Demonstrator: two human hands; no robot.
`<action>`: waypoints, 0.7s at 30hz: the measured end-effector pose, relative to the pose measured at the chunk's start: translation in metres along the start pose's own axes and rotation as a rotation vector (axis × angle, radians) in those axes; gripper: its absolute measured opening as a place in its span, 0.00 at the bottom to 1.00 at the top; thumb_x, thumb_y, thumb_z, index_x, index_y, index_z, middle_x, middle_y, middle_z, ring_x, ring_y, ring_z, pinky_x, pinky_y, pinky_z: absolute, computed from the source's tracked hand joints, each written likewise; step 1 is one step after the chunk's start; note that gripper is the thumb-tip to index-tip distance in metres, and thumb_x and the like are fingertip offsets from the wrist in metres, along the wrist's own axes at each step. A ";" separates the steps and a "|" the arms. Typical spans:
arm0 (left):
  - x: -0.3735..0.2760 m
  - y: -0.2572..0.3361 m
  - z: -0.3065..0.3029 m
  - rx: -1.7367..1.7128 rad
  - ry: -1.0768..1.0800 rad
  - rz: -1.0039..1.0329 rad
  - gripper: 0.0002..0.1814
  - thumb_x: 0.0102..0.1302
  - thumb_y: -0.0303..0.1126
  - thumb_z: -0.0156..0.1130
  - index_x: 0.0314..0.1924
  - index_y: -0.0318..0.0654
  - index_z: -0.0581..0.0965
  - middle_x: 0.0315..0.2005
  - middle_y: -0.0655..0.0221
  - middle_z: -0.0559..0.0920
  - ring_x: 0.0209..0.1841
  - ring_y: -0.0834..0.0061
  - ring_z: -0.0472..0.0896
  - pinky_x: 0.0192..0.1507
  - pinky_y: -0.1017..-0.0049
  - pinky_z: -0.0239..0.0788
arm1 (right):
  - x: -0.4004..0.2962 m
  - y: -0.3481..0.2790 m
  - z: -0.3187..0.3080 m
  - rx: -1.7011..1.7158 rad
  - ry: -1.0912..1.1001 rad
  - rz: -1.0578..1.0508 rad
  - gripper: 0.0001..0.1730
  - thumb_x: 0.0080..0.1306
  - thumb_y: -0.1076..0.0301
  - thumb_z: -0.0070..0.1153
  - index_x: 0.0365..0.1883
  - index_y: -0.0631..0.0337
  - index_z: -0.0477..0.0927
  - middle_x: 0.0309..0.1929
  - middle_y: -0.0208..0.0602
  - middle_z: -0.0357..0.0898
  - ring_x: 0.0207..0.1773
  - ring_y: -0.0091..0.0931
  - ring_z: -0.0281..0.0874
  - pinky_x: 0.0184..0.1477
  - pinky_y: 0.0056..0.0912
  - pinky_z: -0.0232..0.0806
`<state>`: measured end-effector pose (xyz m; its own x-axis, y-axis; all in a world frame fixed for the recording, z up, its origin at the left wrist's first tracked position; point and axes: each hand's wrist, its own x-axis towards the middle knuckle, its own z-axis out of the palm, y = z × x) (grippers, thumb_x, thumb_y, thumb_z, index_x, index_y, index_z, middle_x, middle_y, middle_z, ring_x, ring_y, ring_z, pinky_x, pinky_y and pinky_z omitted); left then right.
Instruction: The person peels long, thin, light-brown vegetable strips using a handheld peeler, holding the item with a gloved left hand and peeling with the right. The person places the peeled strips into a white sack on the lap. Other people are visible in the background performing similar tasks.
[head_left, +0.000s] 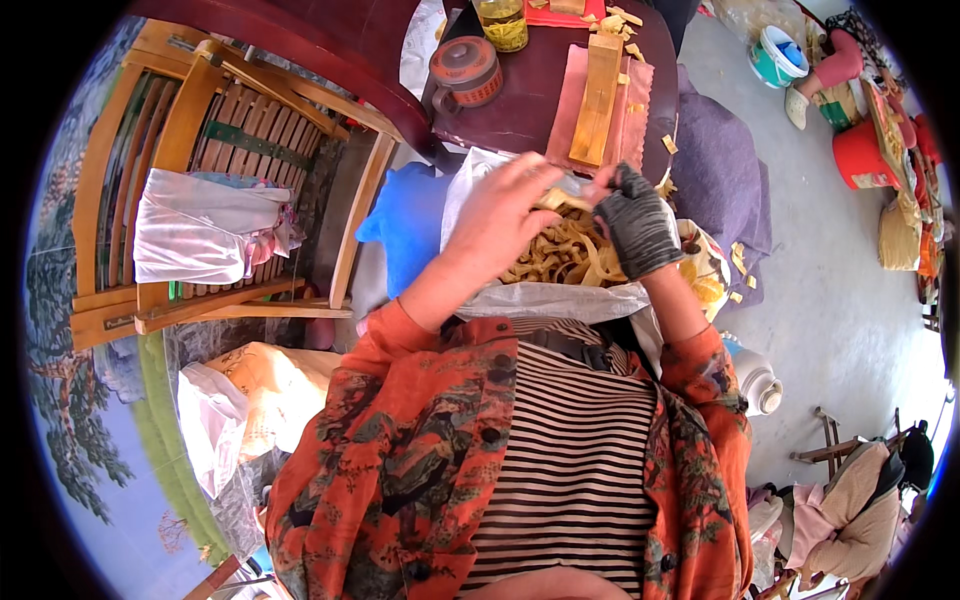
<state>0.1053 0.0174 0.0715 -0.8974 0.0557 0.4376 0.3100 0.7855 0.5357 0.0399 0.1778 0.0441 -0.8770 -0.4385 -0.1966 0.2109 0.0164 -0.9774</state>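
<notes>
My left hand (502, 217) is bare and slightly blurred, reaching over a white woven sack (555, 300) on my lap. My right hand (634, 217), in a dark fingerless glove, is raised at the sack's right side with its fingertips bent together. Curled yellowish strips (577, 251) fill the sack. A pale strip (561, 199) spans the space between the two hands; the blur hides which fingers grip it. Just beyond the hands, a wooden block (596, 105) lies lengthwise on a pink cloth (639, 94) on the dark red chair seat (525, 127).
A lidded mug (466, 71) and a glass jar of yellow liquid (502, 26) stand on the seat. Wooden folding chairs (180, 112) are at left. A blue bag (412, 217) touches the sack. On the right are a white flask (757, 382), buckets (866, 154) and another person's leg (832, 64).
</notes>
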 end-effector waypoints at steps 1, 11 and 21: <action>-0.003 0.001 0.004 -0.006 -0.111 -0.047 0.12 0.55 0.27 0.58 0.40 0.35 0.73 0.41 0.62 0.75 0.38 0.58 0.75 0.38 0.67 0.69 | 0.001 0.005 0.003 -0.022 -0.035 -0.098 0.07 0.59 0.71 0.55 0.26 0.56 0.69 0.18 0.21 0.63 0.19 0.14 0.60 0.20 0.16 0.55; -0.007 -0.041 0.033 0.115 0.013 0.375 0.04 0.55 0.32 0.58 0.27 0.42 0.73 0.19 0.70 0.69 0.22 0.68 0.72 0.23 0.71 0.62 | -0.010 0.005 0.024 -0.001 -0.152 -0.239 0.07 0.58 0.73 0.55 0.30 0.59 0.69 0.25 0.22 0.66 0.27 0.13 0.63 0.30 0.15 0.60; 0.024 -0.062 0.059 -0.548 -0.220 -0.299 0.07 0.65 0.33 0.52 0.38 0.38 0.71 0.26 0.63 0.74 0.27 0.74 0.75 0.29 0.76 0.64 | 0.020 -0.002 -0.001 -0.230 0.132 -0.183 0.10 0.54 0.71 0.61 0.28 0.63 0.70 0.25 0.32 0.70 0.30 0.20 0.67 0.35 0.24 0.64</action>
<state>0.0464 0.0064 0.0059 -0.9948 0.0542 0.0865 0.1003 0.3628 0.9265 0.0218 0.1704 0.0418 -0.9429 -0.3331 -0.0098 -0.0455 0.1577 -0.9864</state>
